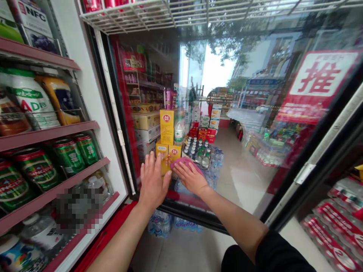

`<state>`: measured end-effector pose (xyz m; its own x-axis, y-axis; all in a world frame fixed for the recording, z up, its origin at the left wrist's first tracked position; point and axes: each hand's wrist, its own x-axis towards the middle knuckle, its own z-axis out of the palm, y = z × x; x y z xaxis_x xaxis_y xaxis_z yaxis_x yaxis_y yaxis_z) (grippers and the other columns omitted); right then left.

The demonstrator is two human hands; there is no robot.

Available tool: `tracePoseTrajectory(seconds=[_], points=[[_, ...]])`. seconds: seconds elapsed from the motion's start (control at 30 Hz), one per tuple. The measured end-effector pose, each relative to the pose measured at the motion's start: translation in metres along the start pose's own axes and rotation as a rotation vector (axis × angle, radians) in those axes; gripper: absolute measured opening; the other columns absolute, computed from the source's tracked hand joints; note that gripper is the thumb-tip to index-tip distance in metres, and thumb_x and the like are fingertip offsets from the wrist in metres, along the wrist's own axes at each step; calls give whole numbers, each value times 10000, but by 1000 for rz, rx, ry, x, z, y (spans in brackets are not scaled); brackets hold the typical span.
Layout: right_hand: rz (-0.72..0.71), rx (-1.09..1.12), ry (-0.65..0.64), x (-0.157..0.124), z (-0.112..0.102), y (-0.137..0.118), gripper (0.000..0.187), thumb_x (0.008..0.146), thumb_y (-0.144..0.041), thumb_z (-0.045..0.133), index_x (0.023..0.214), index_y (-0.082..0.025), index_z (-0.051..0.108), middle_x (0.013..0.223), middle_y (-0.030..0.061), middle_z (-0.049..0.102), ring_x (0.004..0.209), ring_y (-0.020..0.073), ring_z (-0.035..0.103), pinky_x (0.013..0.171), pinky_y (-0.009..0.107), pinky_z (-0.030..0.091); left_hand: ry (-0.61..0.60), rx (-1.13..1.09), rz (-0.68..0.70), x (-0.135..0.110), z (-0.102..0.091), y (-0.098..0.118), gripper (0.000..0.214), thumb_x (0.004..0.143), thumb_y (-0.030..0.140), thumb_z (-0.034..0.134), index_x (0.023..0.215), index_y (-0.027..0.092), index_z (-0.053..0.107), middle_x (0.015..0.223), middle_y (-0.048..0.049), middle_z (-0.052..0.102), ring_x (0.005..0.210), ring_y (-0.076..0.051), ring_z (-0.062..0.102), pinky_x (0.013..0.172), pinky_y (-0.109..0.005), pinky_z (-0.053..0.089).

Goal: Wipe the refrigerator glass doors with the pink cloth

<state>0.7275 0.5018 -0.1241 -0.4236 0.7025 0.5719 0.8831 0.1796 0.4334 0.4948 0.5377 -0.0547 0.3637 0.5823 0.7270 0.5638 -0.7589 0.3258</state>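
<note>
A glass cooler door [249, 158] with a black frame stands swung out in front of me. My left hand [154, 181] lies on the lower left of the glass, fingers stretched upward and thumb apart, with nothing in it. Just to its right, my right hand [193, 179] presses a pink cloth [195, 166] against the pane. Its fingers lie over the cloth, and part of the cloth is hidden under them. Behind the glass, yellow boxes [166, 130] and a pack of bottles [205, 158] show through.
Cooler shelves [51, 139] with cans and bottles rise at the left. A white wire rack [187, 15] crosses the top. A red and white push sign [317, 83] is on the glass. Shrink-wrapped drink packs [337, 223] are stacked at the right, and wrapped water bottles [160, 223] stand beneath the door.
</note>
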Motion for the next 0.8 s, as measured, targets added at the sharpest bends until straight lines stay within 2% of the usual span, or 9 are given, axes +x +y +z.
tracePoseTrajectory(seconds=[0.13, 0.3, 0.5, 0.63, 0.8], points=[[28, -69, 20, -31, -27, 21, 749, 1027, -268, 572, 1729, -182, 325, 1754, 66, 449, 1653, 252, 341, 1389, 469, 174, -15, -11, 41, 2, 13, 25, 749, 1092, 464, 462, 1748, 173, 246, 1821, -212, 223, 1707, -406, 173, 1332, -697, 234], [79, -145, 16, -75, -70, 54, 783, 1015, -301, 607, 1736, -220, 314, 1758, 38, 446, 1652, 259, 337, 1393, 475, 148, -16, -55, 135, 6, 30, 63, 773, 1084, 452, 490, 1757, 186, 218, 1819, -212, 230, 1712, -392, 160, 1343, -683, 221], [232, -301, 80, -112, -125, 99, 733, 1045, -379, 597, 1724, -251, 355, 1711, 69, 518, 1628, 293, 382, 1393, 532, -13, -11, -120, 232, 14, 44, 111, 780, 1083, 443, 503, 1758, 187, 208, 1824, -208, 216, 1716, -383, 147, 1350, -675, 219], [412, -378, 135, -105, -166, 130, 765, 1027, -436, 618, 1720, -232, 366, 1740, 129, 464, 1657, 339, 327, 1381, 587, 36, 0, -144, 275, 19, 45, 135, 775, 1080, 437, 509, 1756, 190, 220, 1830, -200, 200, 1713, -392, 158, 1346, -682, 227], [645, -473, 256, -65, -225, 175, 860, 1002, -459, 618, 1744, -179, 283, 1814, 179, 289, 1702, 401, 177, 1356, 674, 102, 1, -162, 310, 35, 35, 157, 759, 1088, 438, 495, 1755, 199, 222, 1832, -191, 203, 1714, -381, 160, 1349, -673, 231]])
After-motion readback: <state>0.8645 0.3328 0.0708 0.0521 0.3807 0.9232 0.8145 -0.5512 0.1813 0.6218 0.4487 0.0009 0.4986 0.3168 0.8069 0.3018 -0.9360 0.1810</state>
